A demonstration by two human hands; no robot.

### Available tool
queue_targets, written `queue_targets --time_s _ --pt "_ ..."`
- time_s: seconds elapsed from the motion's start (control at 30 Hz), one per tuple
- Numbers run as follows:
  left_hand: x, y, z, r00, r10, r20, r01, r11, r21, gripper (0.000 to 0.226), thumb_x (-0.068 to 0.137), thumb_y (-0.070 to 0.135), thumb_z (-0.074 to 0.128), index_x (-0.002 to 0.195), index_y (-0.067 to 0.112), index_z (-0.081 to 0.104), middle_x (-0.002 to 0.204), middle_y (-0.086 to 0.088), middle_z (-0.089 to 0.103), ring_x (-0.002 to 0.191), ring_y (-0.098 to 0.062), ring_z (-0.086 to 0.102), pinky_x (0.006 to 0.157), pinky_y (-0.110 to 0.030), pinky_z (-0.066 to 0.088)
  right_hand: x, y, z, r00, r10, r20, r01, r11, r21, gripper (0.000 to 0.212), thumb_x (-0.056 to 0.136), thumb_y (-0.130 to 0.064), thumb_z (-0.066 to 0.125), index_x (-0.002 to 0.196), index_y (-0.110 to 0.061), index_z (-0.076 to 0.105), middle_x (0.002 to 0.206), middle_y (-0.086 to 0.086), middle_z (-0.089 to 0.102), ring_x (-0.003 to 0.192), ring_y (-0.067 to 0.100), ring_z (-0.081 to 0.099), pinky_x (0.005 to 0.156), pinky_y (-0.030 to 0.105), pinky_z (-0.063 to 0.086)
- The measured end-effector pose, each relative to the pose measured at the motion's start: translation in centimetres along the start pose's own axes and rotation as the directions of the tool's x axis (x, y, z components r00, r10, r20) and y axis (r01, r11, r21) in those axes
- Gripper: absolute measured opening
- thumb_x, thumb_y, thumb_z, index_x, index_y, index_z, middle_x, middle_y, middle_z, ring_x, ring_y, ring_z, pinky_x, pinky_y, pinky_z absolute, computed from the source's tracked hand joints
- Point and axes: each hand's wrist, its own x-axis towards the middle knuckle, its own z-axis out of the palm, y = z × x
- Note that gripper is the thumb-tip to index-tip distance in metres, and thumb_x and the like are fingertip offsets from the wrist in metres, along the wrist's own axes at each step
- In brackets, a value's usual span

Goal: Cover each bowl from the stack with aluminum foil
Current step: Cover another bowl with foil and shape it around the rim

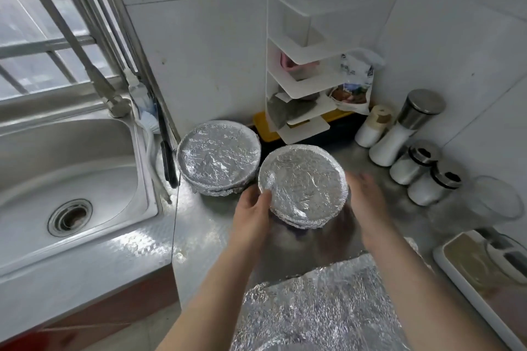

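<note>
A foil-covered bowl [303, 184] is tilted toward me above the steel counter [205, 236]. My left hand [252, 212] grips its left rim, thumb on the foil top. My right hand [368, 199] is at the bowl's right side with blurred, spread fingers; whether it touches the bowl is unclear. Behind and to the left, another foil-covered bowl [218, 155] sits on the counter, apparently stacked on a second covered one. A crinkled sheet of aluminum foil [316, 310] lies at the near edge, under my forearms.
A steel sink [68, 179] with a tap [85, 60] lies to the left. A white tiered rack [299, 71] stands in the corner. Seasoning shakers [410, 137] line the right wall, with a glass jar [496, 196] and a white tray [467, 273] nearer.
</note>
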Motion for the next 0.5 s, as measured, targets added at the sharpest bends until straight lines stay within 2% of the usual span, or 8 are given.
queue_targets --time_s 0.07,0.1,0.13,0.2,0.3,0.4,0.5 --pt "-0.8 0.5 -0.8 0.992 0.076 -0.104 -0.066 0.993 0.099 0.022 0.088 0.038 0.062 0.096 0.018 0.069 0.09 -0.001 0.071 0.084 -0.02 0.063 0.086 -0.046 0.055 -1.4 -0.4 -1.0 0.999 -0.05 0.001 0.05 0.982 -0.181 0.057 0.074 -0.069 0.042 0.1 -0.02 0.055 0.101 -0.002 0.063 0.094 0.022 0.058 0.088 0.042 0.046" --pt "-1.1 0.6 -1.3 0.98 0.103 -0.169 -0.086 0.99 0.108 0.023 0.093 0.032 0.06 0.088 0.012 0.069 0.082 -0.006 0.069 0.077 -0.021 0.062 0.075 -0.042 0.055 -2.6 -1.0 -1.4 0.999 -0.014 0.035 0.022 0.975 -0.223 0.057 0.077 -0.069 0.04 0.101 -0.019 0.055 0.096 0.001 0.065 0.087 0.022 0.06 0.082 0.039 0.048" --pt "-1.3 0.7 -2.0 0.966 0.111 -0.234 -0.091 0.991 0.095 0.029 0.096 0.03 0.059 0.084 0.007 0.069 0.079 -0.011 0.07 0.071 -0.023 0.063 0.068 -0.04 0.054 -3.7 -1.4 -1.6 0.994 0.065 0.091 -0.044 0.975 -0.217 0.052 0.084 -0.066 0.039 0.1 -0.019 0.053 0.085 0.005 0.067 0.073 0.022 0.06 0.071 0.034 0.049" --pt "-1.5 1.2 -3.4 0.936 0.079 -0.342 -0.072 0.997 0.032 0.035 0.096 0.033 0.058 0.078 0.005 0.069 0.074 -0.01 0.07 0.063 -0.022 0.064 0.061 -0.037 0.053 -5.5 -1.7 -1.7 0.943 0.234 0.238 -0.206 0.969 -0.135 0.034 0.096 -0.054 0.041 0.099 -0.021 0.05 0.067 0.013 0.069 0.05 0.019 0.056 0.051 0.025 0.043" --pt "-1.1 1.8 -4.6 0.903 0.087 -0.42 -0.08 0.996 0.033 0.042 0.095 0.038 0.057 0.071 0.007 0.069 0.067 -0.01 0.069 0.058 -0.022 0.06 0.058 -0.034 0.048 -6.6 -1.5 -0.7 0.904 0.273 0.33 -0.288 0.958 -0.004 0.03 0.098 -0.043 0.048 0.115 -0.019 0.047 0.075 0.016 0.073 0.057 0.023 0.065 0.049 0.025 0.049" --pt "0.0 2.1 -4.9 0.89 0.107 -0.444 -0.076 0.993 0.087 0.046 0.094 0.041 0.055 0.06 0.014 0.069 0.058 -0.004 0.067 0.056 -0.022 0.059 0.06 -0.035 0.045 -6.1 -0.9 0.6 0.939 0.242 0.246 -0.263 0.963 0.055 0.028 0.099 -0.028 0.052 0.122 -0.012 0.047 0.074 0.014 0.073 0.061 0.024 0.068 0.052 0.027 0.052" --pt "1.1 2.5 -5.2 0.886 0.043 -0.462 -0.03 0.999 0.035 0.044 0.093 0.035 0.056 0.058 0.012 0.068 0.053 -0.002 0.064 0.054 -0.022 0.057 0.055 -0.031 0.04 -5.4 -1.1 1.1 0.962 0.201 0.187 -0.21 0.977 0.03 0.016 0.098 -0.022 0.049 0.113 -0.016 0.052 0.071 0.012 0.073 0.057 0.021 0.067 0.049 0.024 0.05"
